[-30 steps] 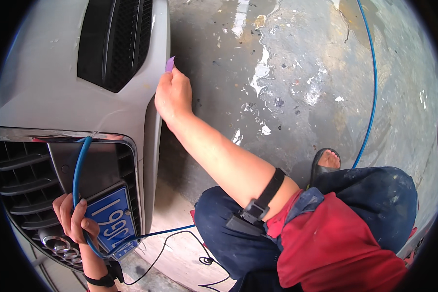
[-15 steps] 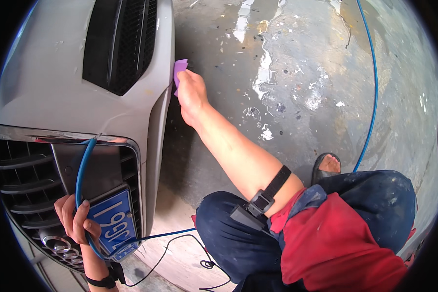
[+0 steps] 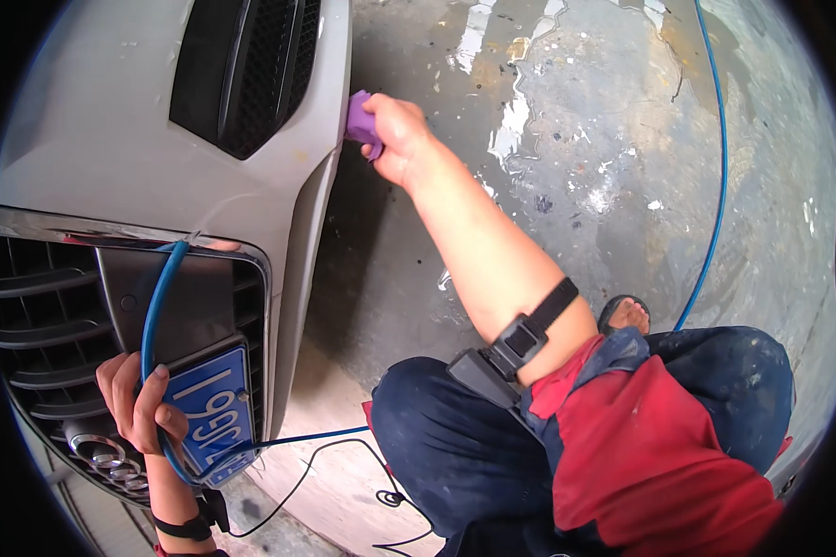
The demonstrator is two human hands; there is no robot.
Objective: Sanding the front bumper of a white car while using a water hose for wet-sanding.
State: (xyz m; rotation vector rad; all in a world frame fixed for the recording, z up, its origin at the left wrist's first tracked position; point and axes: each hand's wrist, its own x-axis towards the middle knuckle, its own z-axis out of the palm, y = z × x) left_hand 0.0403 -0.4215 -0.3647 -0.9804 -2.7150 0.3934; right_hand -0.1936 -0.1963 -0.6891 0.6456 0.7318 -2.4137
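While right hand point(image 3: 395, 130) clamps purple sponge point(image 3: 359, 115) at bumper edge point(image 3: 330, 176), left hand point(image 3: 139, 404) grips blue hose point(image 3: 153, 306).

Sponge point(image 3: 359, 115): purple. Bumper point(image 3: 102, 139): white. Grille point(image 3: 37, 325): black, horizontal slats. Hose point(image 3: 158, 306): blue. Licence plate point(image 3: 215, 408): blue, white characters. Floor point(image 3: 604, 158): grey, wet patches.

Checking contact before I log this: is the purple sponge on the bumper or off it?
On: the right hand presses the purple sponge against the white bumper's edge.
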